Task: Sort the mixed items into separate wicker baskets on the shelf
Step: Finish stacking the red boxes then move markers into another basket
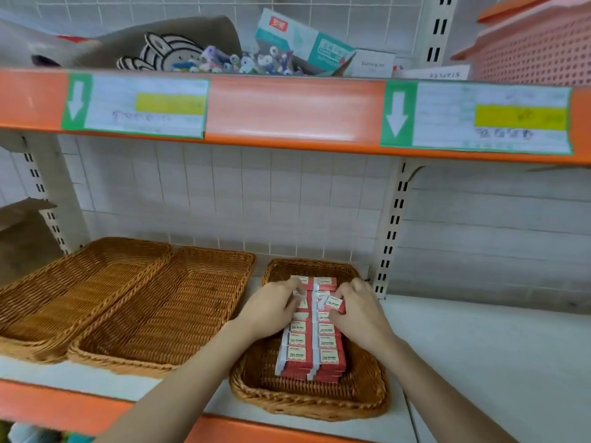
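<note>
1. White tiled wall and wire grid back the white shelf board [479, 346] in front of you, which has an orange front edge; three brown wicker baskets sit on it.
2. Your small wicker basket [367, 394] stands on the right of the three and holds red-and-white eraser boxes [329, 358] stacked in two neat rows, front to back.
3. Your left hand [271, 310] lies over the left row toward the back, its fingers curled down and pinching a small white-ended box at the fingertips; the grip is closed on that piece.
4. Your right hand [358, 311] lies over the right row, thumb and fingers pinching one loose eraser box [334, 304], tilted just above the stack; that grip is closed around it.
5. Two larger flat wicker trays [160, 314] sit just beside each other to the left, their rims touching or overlapping; the nearer one is close to the small basket.
6. Above, an orange shelf rail [287, 110] carries two white price labels with green arrows [396, 113] and yellow blocks.
7. On that upper shelf you have a grey cloth bag with a rabbit drawing [166, 49], small colourful figures [230, 63], a teal and white carton [303, 39] and a pink perforated plastic basket [537, 49].
</note>
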The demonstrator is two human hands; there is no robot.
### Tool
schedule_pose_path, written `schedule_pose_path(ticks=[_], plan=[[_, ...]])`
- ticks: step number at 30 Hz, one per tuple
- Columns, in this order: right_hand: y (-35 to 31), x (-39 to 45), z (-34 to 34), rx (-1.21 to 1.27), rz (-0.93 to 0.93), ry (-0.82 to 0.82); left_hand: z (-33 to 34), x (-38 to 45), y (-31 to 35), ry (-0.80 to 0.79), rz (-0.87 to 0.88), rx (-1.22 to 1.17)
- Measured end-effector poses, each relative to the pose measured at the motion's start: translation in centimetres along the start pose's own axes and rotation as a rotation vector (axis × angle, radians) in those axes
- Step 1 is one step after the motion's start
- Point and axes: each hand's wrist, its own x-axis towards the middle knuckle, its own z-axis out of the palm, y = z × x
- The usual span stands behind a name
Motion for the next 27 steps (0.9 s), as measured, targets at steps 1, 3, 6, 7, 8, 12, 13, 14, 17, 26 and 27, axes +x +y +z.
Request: schedule_pose_path(ticks=[1,3,6,7,8,12,13,14,17,26,27], plan=[[0.1,0.0,0.1,0.012,0.011,0.012,-0.1,0.0,0.0,0.005,0.018,0.016],[0.2,0.0,0.2,0.031,0.028,0.032,-0.1,0.0,-0.1,-0.02,0.058,0.058],[0.3,0.0,0.1,0.068,0.041,0.043,0.0,0.0,-0.2,-0.084,0.068,0.062],[0.4,0.1,0.0,0.087,0.034,0.039,-0.1,0.0,-0.2,-0.081,0.051,0.053],[0.4,0.1,-0.1,0.101,0.022,0.032,-0.1,0.2,-0.3,-0.069,0.031,0.052],[0.6,0.8,-0.4,0.12,-0.026,0.013,-0.3,0.9,-0.3,0.001,-0.063,0.047],[0.6,1.0,-0.5,0.116,-0.031,0.016,-0.4,1.2,-0.2,0.017,-0.077,0.045],[0.5,1.2,-0.5,0.106,-0.035,0.02,-0.5,1.5,-0.1,0.028,-0.088,0.042],[0.1,1.7,-0.5,0.075,-0.046,0.027,-0.4,2.2,0.3,0.044,-0.098,0.022],[-0.1,2.1,0.1,0.026,-0.041,-0.032,0.8,1.8,0.2,0.033,-0.085,0.035],[-0.1,2.1,0.1,0.029,-0.041,-0.031,0.8,1.8,0.2,0.034,-0.084,0.038]])
